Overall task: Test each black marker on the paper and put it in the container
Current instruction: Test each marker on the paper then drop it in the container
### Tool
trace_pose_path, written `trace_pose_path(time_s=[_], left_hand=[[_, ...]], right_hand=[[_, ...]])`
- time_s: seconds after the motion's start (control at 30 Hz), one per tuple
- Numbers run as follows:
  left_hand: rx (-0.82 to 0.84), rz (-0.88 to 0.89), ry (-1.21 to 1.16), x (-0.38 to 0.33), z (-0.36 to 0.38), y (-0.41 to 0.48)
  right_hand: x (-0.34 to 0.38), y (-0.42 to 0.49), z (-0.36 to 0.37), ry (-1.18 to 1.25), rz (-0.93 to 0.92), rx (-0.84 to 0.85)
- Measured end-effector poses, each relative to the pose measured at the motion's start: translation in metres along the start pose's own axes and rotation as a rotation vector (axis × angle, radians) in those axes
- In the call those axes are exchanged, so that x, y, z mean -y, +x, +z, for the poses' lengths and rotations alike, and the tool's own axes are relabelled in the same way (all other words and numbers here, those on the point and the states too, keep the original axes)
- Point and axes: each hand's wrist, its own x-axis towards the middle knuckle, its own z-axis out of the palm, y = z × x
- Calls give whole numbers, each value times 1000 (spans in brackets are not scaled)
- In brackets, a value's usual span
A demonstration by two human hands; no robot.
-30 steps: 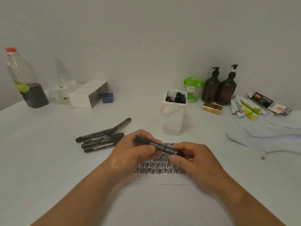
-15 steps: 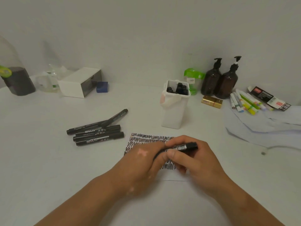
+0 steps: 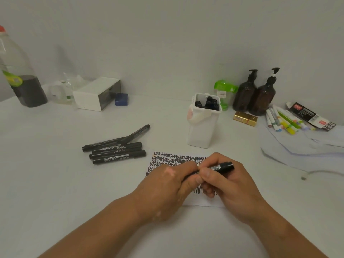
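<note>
Both hands meet over the white paper (image 3: 174, 158), which is covered in rows of black scribble. My right hand (image 3: 229, 187) grips a black marker (image 3: 221, 167) by its barrel, the rear end pointing up and right. My left hand (image 3: 167, 187) curls around the marker's other end and hides it. Whether the cap is on cannot be seen. The white container (image 3: 202, 131) stands just behind the paper with several black markers upright in it. Several more black markers (image 3: 115, 148) lie in a loose pile left of the paper.
At the back left stand a large bottle (image 3: 18, 71) of dark liquid, a white box (image 3: 96, 93) and a blue block (image 3: 121, 99). At the back right are two brown pump bottles (image 3: 255, 94), a green container, a gold box (image 3: 244, 118), coloured highlighters (image 3: 283, 121) and loose sheets (image 3: 301, 146).
The marker was held level between both hands a second ago. It has since turned, its rear end swinging right, and both hands have closed together over the paper.
</note>
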Motion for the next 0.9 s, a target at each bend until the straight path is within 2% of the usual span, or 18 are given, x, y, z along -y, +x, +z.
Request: trace_pose_path(time_s=[0.13, 0.27, 0.33, 0.4, 0.47, 0.53, 0.6, 0.7, 0.8, 0.9], left_hand=[[14, 32, -71, -1, -4, 0], [-56, 26, 8, 0, 4, -1], [-104, -37, 67, 5, 10, -1], [-151, -84, 107, 13, 11, -2], [-129, -114, 138, 21, 9, -2], [-68, -137, 183, 27, 10, -2], [-29, -156, 218, 28, 15, -1], [48, -185, 335, 27, 21, 0], [54, -224, 382, 32, 22, -2], [40, -239, 385, 34, 23, -2]], right_hand=[[2, 0, -3, 18, -18, 26], [0, -1, -3, -45, -79, -14], [0, 1, -4, -88, -99, -104], [3, 4, -11, -38, -97, -268], [11, 9, -25, 93, -100, -433], [22, 13, -40, 166, -92, -527], [32, 16, -49, 180, -43, -512], [35, 13, -55, 71, 99, -351], [22, 0, -55, 18, 258, -207], [3, -13, -54, -71, 294, -209]])
